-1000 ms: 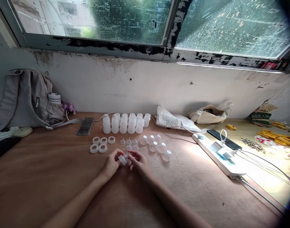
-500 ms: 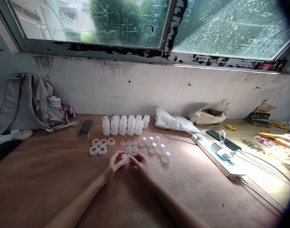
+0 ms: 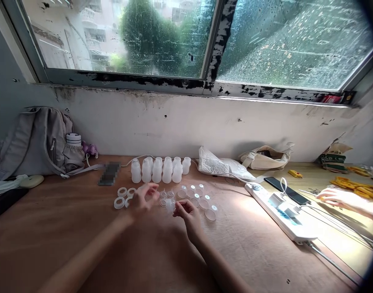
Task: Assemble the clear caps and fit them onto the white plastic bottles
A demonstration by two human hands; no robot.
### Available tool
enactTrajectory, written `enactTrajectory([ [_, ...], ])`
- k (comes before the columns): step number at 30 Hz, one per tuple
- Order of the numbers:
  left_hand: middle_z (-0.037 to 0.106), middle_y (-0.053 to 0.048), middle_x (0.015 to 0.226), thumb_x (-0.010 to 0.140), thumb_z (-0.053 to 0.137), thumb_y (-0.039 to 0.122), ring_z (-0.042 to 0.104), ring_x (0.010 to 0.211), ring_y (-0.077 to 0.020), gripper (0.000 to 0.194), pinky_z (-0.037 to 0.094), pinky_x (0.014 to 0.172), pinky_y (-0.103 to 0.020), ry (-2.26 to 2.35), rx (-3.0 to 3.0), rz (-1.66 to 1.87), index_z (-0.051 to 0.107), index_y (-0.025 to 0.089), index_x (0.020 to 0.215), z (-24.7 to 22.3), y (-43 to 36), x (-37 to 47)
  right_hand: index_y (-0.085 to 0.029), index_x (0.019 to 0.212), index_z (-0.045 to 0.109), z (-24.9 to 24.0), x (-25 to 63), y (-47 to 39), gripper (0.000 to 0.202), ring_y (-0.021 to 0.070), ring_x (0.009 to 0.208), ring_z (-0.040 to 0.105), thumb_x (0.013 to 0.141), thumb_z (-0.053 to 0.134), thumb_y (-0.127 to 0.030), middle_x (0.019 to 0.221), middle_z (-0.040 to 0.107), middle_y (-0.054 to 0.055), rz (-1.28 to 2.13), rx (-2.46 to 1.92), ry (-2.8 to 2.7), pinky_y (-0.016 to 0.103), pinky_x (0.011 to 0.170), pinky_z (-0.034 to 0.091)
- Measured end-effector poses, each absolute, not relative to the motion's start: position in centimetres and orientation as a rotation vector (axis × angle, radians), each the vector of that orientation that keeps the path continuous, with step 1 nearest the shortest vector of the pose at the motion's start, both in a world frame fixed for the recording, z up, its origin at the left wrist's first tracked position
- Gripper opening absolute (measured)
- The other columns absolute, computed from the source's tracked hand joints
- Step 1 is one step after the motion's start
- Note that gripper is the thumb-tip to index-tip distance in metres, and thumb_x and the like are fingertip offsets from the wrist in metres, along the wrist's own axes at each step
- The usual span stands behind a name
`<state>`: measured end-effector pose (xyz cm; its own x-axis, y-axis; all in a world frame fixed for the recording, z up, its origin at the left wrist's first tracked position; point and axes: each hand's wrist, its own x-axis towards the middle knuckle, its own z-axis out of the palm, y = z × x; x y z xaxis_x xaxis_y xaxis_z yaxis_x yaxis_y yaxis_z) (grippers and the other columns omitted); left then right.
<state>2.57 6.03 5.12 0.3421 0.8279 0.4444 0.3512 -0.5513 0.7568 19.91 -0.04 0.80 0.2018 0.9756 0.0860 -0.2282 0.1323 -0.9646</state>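
My left hand (image 3: 143, 199) hovers, slightly blurred, over the right side of the white rings (image 3: 119, 202), its fingers apart and nothing seen in them. My right hand (image 3: 186, 211) has its thumb and fingertips pinched together beside a small clear plastic piece (image 3: 170, 205). That piece touches or nearly touches its fingertips. Behind my hands lie several small clear nipple-like parts (image 3: 163, 195). Several round clear covers (image 3: 210, 215) with pale dots spread to the right. Several frosted white bottles (image 3: 157, 171) stand upright in a cluster farther back.
A grey backpack (image 3: 36, 138) sits at the left. To the right are a white power strip (image 3: 284, 215) with cables, a black phone (image 3: 286, 190), a padded packet (image 3: 213, 160) and a cream pouch (image 3: 265, 158). Another person's hand (image 3: 345, 198) reaches in at the right edge.
My left hand has let go of the clear piece and moved left and up, over the rings. The piece is now by my right fingertips. The other person's hand has moved lower and left.
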Motion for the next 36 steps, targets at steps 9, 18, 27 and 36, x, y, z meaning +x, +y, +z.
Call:
enactTrajectory([
  [9,0.061,-0.007,0.1,0.076,0.052,0.028,0.056,0.091,-0.0217,0.026,0.044,0.078,-0.031,1.627,2.449,0.264,0.058,0.016,0.097,15.8,21.3,3.2,-0.016,0.069,0.057,0.3,20.6,0.2,0.018,0.0118,0.053,0.052,0.07,0.062,-0.034,0.057,0.053,-0.001,1.089,-1.053,-0.9,0.027,0.054,0.046],
  [18,0.053,-0.007,0.109,0.083,0.048,0.029,0.054,0.092,-0.0183,0.029,0.047,0.077,-0.038,1.733,2.295,-0.398,0.049,0.015,0.108,15.1,25.1,6.4,-0.017,0.071,0.059,0.6,21.3,0.2,0.019,0.0124,0.054,0.052,0.07,0.061,-0.036,0.058,0.053,-0.002,1.083,-1.061,-0.88,0.027,0.055,0.046],
  [27,0.053,-0.007,0.107,0.083,0.048,0.029,0.055,0.09,-0.018,0.029,0.047,0.076,-0.038,1.733,2.345,-0.247,0.049,0.014,0.108,14.8,24.9,6.0,-0.015,0.068,0.057,0.8,20.8,0.3,0.025,0.0113,0.051,0.051,0.066,0.064,-0.039,0.054,0.053,-0.001,1.104,-1.102,-0.851,0.026,0.051,0.045],
  [36,0.061,-0.005,0.098,0.076,0.04,0.038,0.055,0.087,-0.0189,0.038,0.042,0.075,-0.026,1.709,2.535,0.856,0.058,0.017,0.102,23.1,21.0,0.8,-0.015,0.067,0.056,-0.5,20.7,0.9,0.027,0.0106,0.045,0.051,0.064,0.066,-0.041,0.05,0.054,-0.002,1.18,-1.091,-0.848,0.025,0.048,0.043],
])
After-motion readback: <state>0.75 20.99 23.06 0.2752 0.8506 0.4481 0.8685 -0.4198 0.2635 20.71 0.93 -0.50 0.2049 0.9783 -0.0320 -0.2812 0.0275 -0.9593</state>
